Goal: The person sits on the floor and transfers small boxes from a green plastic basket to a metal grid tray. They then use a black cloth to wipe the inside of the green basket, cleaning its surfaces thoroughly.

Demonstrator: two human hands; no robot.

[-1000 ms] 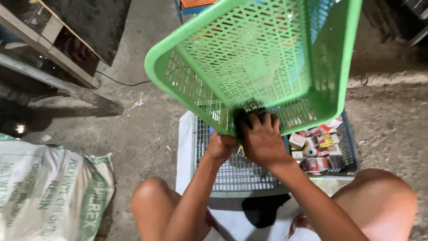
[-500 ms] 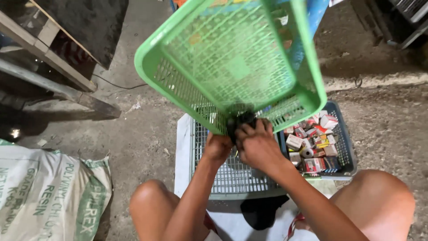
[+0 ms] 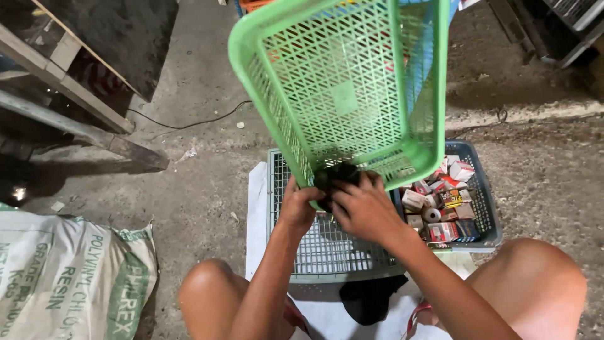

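Head view: left hand (image 3: 297, 206) and right hand (image 3: 363, 208) both grip the tilted green basket's (image 3: 343, 94) lower rim.

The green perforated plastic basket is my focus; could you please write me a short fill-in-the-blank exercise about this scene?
1. Both hands grip the tilted green perforated plastic basket at its ____ edge.
2. Under the left hand lies a flat ____ plastic grid crate.
3. The blue plastic basket on the person's right holds many small ____.
4. The right hand also touches a small ____ object.

Missing words: lower; grey; boxes; black
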